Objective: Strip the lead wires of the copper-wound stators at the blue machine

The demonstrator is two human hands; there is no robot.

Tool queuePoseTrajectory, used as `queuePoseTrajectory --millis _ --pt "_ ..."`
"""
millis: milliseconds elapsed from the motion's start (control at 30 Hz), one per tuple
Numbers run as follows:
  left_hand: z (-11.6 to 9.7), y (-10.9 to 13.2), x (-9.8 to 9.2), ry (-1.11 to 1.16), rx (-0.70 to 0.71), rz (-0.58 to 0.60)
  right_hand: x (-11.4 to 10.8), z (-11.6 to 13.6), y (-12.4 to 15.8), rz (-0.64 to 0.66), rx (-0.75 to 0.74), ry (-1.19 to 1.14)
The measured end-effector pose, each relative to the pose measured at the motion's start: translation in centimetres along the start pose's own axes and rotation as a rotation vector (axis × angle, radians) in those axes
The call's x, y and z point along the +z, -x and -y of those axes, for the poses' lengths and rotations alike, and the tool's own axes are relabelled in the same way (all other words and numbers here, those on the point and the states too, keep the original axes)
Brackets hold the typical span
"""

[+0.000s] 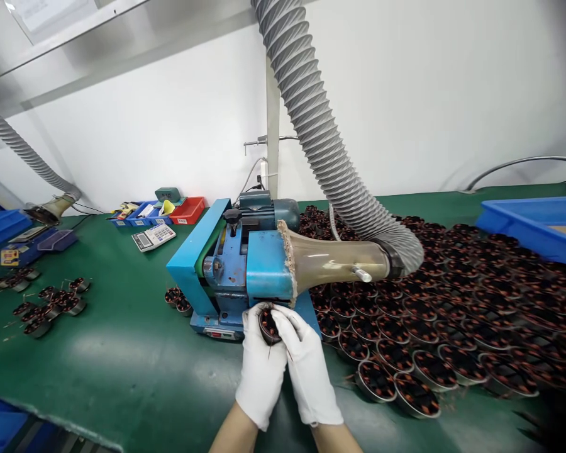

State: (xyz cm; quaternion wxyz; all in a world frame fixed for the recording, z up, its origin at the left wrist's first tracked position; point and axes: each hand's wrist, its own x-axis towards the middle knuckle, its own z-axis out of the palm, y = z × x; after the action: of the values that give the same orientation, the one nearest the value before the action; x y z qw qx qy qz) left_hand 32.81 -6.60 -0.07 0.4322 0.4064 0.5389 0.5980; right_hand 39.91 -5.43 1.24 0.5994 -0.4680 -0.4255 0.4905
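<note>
Both my hands wear white gloves and meet at the front of a blue belt-driven machine (268,264). Between them is a round metal-rimmed motor stator (268,326) with dark and copper-coloured windings, tilted toward the machine's opening. My left hand (260,368) wraps its left side. My right hand (306,362) grips the right side, fingertips near its upper edge and thin wires. The machine's working part is hidden under its blue cover, so I cannot tell whether the stator touches it.
Many similar stators (419,384) crowd the green table (136,377) on the right; several more (51,305) sit at left. A grey hose (321,119) joins the machine's funnel (339,261). Behind are a calculator (153,238), a red bin (187,211) and a blue tray (538,233).
</note>
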Motion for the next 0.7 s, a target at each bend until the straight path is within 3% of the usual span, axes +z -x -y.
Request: queuePoseTrajectory --millis 133,267,500,700 --pt "-0.3 0.0 0.2 -0.073 0.064 0.041 -0.3 0.0 0.1 -0.005 -0.003 -0.010" --pt "-0.3 0.6 0.0 -0.049 0.042 0.083 -0.5 0.1 0.8 -0.029 -0.009 0.028" --pt "-0.1 0.4 -0.3 -0.004 -0.010 0.008 0.3 0.3 0.7 0.005 -0.003 -0.048" --pt "-1.3 -0.4 0.5 -0.045 0.061 0.015 0.5 0.3 -0.3 -0.010 -0.032 -0.073"
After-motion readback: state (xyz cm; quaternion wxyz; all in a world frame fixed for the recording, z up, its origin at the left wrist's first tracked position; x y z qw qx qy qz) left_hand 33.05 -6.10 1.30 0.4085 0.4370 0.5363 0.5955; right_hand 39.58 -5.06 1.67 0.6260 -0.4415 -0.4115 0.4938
